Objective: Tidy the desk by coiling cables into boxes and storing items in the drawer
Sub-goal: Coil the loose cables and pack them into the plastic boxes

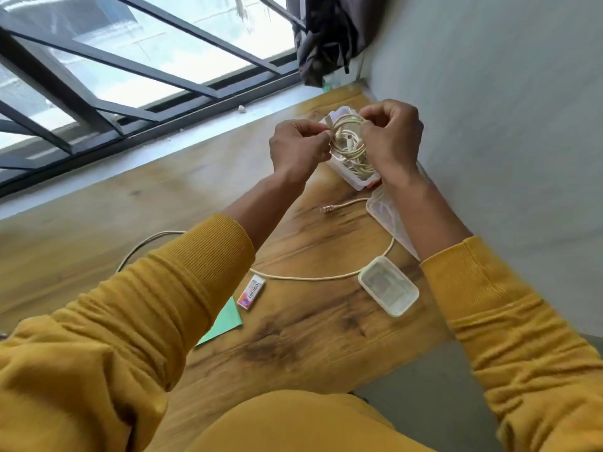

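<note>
Cable coil (348,141) pinched on both sides, left hand (298,146) and right hand (391,138) fingers closed on it, just above open white box (355,177). Second cable (326,277) loose on worktop (310,337) below fingers; clear lidded box (388,290), eraser (251,291) unstored. Roughly early-mid task.

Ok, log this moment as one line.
step: coiling | left hand: pinching coiled cable | right hand: gripping coil | coil: over open white box | second cable: loose on desk | eraser: not stored
</note>
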Demonstrator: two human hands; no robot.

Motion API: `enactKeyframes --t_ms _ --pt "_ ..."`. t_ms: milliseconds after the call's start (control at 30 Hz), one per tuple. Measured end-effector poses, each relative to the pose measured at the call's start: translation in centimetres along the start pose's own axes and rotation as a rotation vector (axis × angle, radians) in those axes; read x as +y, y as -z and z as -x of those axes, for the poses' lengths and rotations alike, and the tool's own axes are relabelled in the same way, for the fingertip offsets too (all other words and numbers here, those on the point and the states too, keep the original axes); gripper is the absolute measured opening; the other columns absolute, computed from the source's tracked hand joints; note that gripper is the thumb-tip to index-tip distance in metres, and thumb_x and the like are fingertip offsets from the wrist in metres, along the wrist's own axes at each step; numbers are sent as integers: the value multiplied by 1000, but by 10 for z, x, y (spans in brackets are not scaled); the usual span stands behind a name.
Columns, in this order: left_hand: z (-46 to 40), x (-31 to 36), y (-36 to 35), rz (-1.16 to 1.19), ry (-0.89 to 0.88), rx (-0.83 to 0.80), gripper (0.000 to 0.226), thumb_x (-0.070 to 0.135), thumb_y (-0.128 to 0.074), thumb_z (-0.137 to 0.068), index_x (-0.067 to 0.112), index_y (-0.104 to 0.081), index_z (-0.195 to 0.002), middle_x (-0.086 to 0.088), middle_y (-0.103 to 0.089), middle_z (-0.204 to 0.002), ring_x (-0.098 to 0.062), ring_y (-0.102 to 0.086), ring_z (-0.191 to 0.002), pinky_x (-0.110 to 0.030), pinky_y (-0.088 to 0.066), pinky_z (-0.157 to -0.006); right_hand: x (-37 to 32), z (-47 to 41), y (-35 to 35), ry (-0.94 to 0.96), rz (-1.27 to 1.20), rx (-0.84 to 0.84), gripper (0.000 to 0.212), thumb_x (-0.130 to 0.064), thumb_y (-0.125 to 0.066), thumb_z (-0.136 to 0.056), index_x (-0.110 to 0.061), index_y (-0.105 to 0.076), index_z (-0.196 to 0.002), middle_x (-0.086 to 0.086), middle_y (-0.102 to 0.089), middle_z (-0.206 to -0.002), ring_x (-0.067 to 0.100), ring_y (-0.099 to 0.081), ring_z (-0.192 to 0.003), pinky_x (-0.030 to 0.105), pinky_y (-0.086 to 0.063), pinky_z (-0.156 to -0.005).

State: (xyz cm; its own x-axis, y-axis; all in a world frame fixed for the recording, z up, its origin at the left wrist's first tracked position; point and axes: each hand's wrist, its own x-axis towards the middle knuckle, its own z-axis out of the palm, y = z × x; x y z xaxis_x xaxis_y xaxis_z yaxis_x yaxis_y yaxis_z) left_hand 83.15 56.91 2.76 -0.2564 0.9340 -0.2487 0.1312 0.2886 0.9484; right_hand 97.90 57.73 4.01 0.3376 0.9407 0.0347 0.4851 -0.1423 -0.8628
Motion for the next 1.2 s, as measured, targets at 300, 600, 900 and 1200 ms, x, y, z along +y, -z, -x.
enactKeyframes --t_ms 300,600,900,1200 --pt "-39 -9 -17 -368 -47 105 20 15 -79 -82 28 -75 -68 6 -76 -72 -18 -76 -70 -41 -67 -66 8 -25 -16 172 291 -40 23 -13 -63 -88 -21 -80 -100 -5 -80 -99 17 -72 -91 26 -52 -77" --pt "-46 -10 -25 -748 -345 113 12 13 -68 -87 21 -78 -87 1 -74 -87 -19 -66 -80 -35 -56 -69 26 -28 -25 303 463 -36 19 -5 -61 -89 -11 -79 -94 7 -77 -96 25 -70 -90 34 -56 -75" --pt "-41 -7 -30 -1103 -559 4 11 2 -59 -90 3 -70 -93 -17 -65 -91 -34 -58 -72 -40 -42 -58 18 -22 -34 413 793 -21 25 -1 -65 -94 -12 -80 -111 10 -70 -113 33 -59 -114 37 -46 -75" --pt "-39 -4 -15 -988 -498 -13 20 20 -59 -95 11 -78 -93 -8 -73 -92 -30 -64 -76 -43 -57 -66 7 -24 -22 359 805 -81 23 -11 -61 -96 -17 -80 -108 6 -71 -113 30 -59 -108 33 -40 -72"
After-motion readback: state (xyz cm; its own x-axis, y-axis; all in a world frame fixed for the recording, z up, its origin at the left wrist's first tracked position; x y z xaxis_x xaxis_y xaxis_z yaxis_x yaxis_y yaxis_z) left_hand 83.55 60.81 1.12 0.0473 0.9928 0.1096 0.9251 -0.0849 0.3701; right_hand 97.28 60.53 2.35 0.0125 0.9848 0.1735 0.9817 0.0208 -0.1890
